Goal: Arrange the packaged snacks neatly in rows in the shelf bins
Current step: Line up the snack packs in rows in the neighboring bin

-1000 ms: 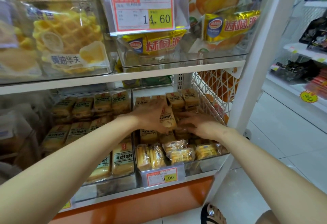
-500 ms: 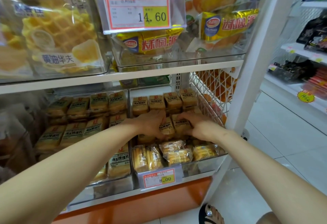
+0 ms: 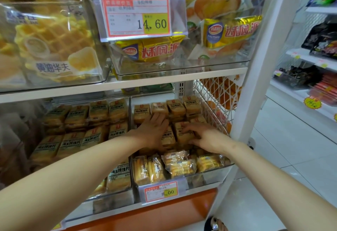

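Observation:
Brown packaged snacks stand in rows in the right clear bin on the lower shelf. My left hand lies flat, fingers spread, on the packs in the middle of that bin. My right hand rests just to its right, fingers spread over a brown pack. Neither hand grips a pack. At the bin's front lie clear-wrapped yellow snacks. The left bin holds rows of the same brown packs.
A white mesh side panel closes the shelf's right end beside a white post. The upper shelf carries bins of waffle bags and yellow pie bags. A price tag hangs on the right bin. Another rack stands far right.
My left hand has set down the pack it held and flattened onto the rows, sliding back. My right hand has spread its fingers over a pack. The camera has moved closer.

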{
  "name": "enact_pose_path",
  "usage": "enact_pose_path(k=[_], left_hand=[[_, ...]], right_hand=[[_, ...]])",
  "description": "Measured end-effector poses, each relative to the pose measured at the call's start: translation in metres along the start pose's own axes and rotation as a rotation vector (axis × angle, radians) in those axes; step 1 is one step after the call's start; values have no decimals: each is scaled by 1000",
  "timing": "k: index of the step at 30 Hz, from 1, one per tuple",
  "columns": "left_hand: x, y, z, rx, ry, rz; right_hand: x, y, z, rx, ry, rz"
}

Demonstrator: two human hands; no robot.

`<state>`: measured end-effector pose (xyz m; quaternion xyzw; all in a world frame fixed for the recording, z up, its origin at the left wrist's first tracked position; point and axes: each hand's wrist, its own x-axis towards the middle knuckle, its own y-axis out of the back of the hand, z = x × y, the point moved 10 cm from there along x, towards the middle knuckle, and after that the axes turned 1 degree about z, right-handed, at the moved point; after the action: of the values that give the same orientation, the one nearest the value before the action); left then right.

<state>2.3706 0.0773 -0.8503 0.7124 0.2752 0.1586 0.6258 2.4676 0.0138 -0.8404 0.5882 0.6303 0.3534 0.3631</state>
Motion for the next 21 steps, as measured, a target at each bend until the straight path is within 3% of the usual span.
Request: enact_pose_path(k=[4, 8, 13, 17, 21], left_hand=[[0, 2, 1, 16, 5, 28], [-14, 14, -4, -184, 33, -45], [-66, 67, -28, -429, 149, 194], [-110, 82, -29, -535, 168, 314], [-128, 75, -20, -610, 201, 387]], right_hand=[[-2, 2, 0, 12, -9, 22], [-9, 10, -8, 50, 9, 65], [-29, 35, -29, 164, 77, 131], [-48, 22, -49, 181, 98, -91], [-51, -14, -61, -65, 153, -219]])
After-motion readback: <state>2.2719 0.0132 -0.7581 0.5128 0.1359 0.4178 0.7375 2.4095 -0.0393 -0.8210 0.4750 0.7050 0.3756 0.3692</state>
